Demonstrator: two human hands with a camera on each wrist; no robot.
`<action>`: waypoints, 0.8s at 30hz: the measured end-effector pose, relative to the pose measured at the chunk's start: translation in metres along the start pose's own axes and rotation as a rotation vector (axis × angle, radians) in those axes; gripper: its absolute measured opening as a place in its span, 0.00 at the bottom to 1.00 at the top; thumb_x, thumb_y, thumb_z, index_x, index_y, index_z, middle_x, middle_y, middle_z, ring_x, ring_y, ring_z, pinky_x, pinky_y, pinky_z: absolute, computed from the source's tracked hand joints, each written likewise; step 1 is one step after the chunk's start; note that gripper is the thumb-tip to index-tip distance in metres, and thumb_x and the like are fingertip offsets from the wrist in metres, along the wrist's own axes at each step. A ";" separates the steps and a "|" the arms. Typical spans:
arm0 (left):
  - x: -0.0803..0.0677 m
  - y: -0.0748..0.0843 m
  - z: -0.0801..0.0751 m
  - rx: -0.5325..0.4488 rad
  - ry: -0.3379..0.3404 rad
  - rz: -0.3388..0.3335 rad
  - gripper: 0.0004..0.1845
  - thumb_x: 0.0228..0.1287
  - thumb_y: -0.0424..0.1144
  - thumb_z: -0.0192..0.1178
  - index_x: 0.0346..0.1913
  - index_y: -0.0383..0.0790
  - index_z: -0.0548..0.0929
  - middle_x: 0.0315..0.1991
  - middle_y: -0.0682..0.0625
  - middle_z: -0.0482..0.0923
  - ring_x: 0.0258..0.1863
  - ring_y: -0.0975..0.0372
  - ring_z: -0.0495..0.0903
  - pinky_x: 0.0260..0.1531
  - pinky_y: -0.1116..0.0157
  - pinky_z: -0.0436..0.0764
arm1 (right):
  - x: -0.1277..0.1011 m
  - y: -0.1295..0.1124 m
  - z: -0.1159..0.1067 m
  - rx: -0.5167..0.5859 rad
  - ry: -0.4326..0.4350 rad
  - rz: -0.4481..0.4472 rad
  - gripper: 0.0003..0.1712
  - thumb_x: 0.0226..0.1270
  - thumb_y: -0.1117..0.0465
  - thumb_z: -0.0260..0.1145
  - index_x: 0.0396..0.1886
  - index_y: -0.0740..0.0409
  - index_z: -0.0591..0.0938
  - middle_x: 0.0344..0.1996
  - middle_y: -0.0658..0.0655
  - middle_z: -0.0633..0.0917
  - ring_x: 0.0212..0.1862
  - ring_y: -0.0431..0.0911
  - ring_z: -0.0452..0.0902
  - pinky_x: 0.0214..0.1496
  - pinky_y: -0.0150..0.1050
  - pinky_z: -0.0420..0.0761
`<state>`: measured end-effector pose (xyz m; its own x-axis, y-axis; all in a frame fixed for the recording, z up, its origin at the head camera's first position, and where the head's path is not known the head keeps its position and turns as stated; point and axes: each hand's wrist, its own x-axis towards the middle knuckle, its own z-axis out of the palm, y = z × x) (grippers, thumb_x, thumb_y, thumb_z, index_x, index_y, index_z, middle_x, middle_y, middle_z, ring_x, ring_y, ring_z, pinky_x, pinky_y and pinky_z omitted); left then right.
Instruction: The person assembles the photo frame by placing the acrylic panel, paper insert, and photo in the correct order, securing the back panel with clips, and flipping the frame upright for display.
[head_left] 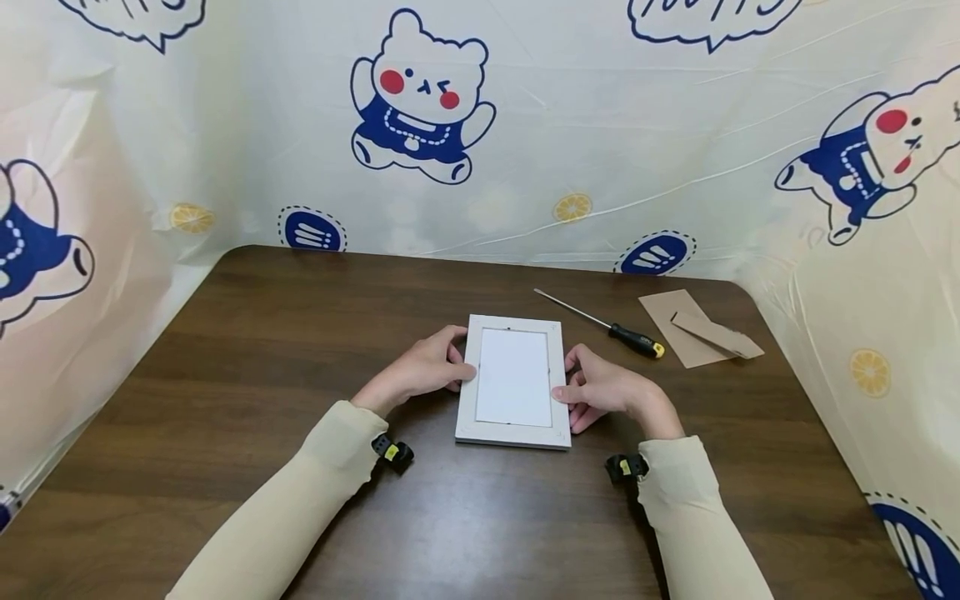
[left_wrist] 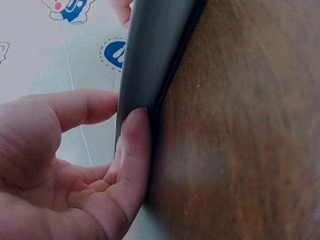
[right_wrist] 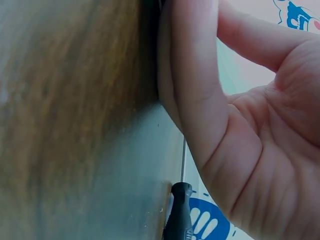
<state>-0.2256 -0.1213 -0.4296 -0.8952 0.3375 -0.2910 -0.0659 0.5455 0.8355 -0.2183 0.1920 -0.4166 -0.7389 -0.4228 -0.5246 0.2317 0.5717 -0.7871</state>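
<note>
A white picture frame [head_left: 467, 407] lies on the brown table, with a blank white panel [head_left: 513, 379] inside its border and small dark tabs along the panel's edges. My left hand [head_left: 427, 364] grips its left side, thumb on the border. In the left wrist view, the left fingers [left_wrist: 135, 145] press the frame's grey side wall [left_wrist: 155, 55] close to the tabletop. On the opposite side, my right hand [head_left: 606, 387] holds the right edge, thumb on top and the other fingers beside it. The right wrist view shows the right hand [right_wrist: 240, 130] hiding most of the frame.
Behind the right hand lies a screwdriver [head_left: 633, 340] with a black and yellow handle, its shaft pointing to the back left. Brown cardboard pieces [head_left: 693, 329] lie to its right. A printed curtain [head_left: 525, 217] hangs around the wooden table [head_left: 300, 333].
</note>
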 end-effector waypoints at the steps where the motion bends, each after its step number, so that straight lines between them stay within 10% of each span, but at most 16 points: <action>1: 0.000 0.000 0.000 -0.002 -0.001 -0.004 0.41 0.70 0.38 0.66 0.82 0.39 0.60 0.44 0.43 0.80 0.34 0.56 0.87 0.44 0.60 0.88 | 0.000 0.000 0.000 -0.003 0.000 -0.002 0.31 0.79 0.61 0.68 0.67 0.64 0.58 0.37 0.66 0.82 0.29 0.50 0.87 0.36 0.44 0.92; 13: 0.002 -0.002 0.002 -0.049 0.014 -0.044 0.40 0.71 0.38 0.66 0.82 0.42 0.61 0.44 0.41 0.80 0.34 0.55 0.87 0.43 0.60 0.89 | -0.005 -0.004 0.001 -0.075 0.020 -0.022 0.31 0.80 0.59 0.67 0.68 0.67 0.61 0.38 0.66 0.82 0.28 0.50 0.86 0.35 0.44 0.92; 24: 0.001 -0.001 0.002 -0.070 0.015 -0.051 0.40 0.70 0.38 0.67 0.81 0.41 0.63 0.44 0.41 0.80 0.35 0.55 0.87 0.43 0.60 0.89 | -0.037 -0.024 -0.026 -0.326 0.242 -0.195 0.23 0.81 0.58 0.64 0.65 0.69 0.74 0.35 0.63 0.86 0.34 0.49 0.89 0.41 0.48 0.92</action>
<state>-0.2259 -0.1197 -0.4315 -0.8963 0.2988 -0.3275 -0.1419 0.5066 0.8505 -0.2132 0.2120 -0.3703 -0.8848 -0.3900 -0.2550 -0.1092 0.7056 -0.7001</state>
